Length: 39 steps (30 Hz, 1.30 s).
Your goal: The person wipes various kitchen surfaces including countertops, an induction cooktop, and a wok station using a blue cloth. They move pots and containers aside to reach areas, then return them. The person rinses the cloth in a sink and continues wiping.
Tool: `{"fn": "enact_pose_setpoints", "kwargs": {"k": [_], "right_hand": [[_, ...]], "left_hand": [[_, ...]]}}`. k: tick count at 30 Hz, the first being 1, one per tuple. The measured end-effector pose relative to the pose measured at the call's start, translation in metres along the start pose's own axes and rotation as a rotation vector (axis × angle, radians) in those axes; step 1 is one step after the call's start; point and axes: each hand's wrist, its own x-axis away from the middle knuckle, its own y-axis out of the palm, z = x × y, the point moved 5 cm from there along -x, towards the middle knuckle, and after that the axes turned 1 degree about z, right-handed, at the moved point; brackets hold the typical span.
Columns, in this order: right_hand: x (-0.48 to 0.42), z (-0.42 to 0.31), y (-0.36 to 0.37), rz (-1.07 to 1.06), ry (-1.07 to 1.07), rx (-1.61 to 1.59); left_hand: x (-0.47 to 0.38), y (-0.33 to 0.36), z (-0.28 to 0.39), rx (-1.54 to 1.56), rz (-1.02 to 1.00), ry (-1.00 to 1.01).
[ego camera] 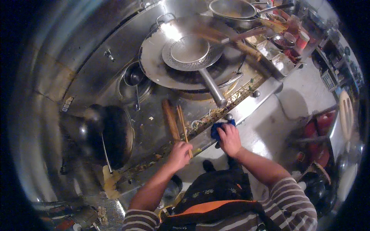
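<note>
My left hand (179, 154) grips a pair of long chopsticks (182, 124) over the front of the steel stove top. Beside them a flat wooden stick (170, 119) runs down to the same hand; whether my fingers also hold it is unclear. My right hand (230, 141) is closed on a bunched blue cloth (217, 130), pressed to the stove's front ledge (245, 108) by a round metal knob (229, 116). Food scraps (198, 124) lie along the perforated strip behind the ledge.
A large wok (153, 66) on the stove holds a perforated strainer (185, 65), its handle jutting towards me. A ladle (135, 78) rests in a round pot at left, near a dark wok (115, 138). Seasoning containers (283, 64) stand at upper right.
</note>
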Motion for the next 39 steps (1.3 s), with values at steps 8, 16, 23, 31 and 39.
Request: {"fn": "enact_pose_setpoints", "kwargs": {"k": [8,16,23,31,39], "right_hand": [[-0.032,-0.044,0.037,-0.162,-0.020,0.063],[-0.018,-0.203,0.119,-0.370,-0.421,-0.346],[-0.026,-0.140,0.088,-0.402,-0.575,-0.286],[-0.033,0.001,0.006,-0.060,-0.316,-0.262],[-0.001,0.057,-0.022,-0.126,-0.399,-0.349]], "left_hand": [[0.035,-0.067,-0.015,0.149,0.081,-0.020],[0.070,-0.112,-0.027,0.134,0.237,-0.232],[0.065,-0.103,-0.017,0.111,0.187,-0.176],[0.039,-0.037,0.005,0.132,0.143,-0.053],[-0.009,0.022,0.040,-0.038,-0.021,0.002]]}}
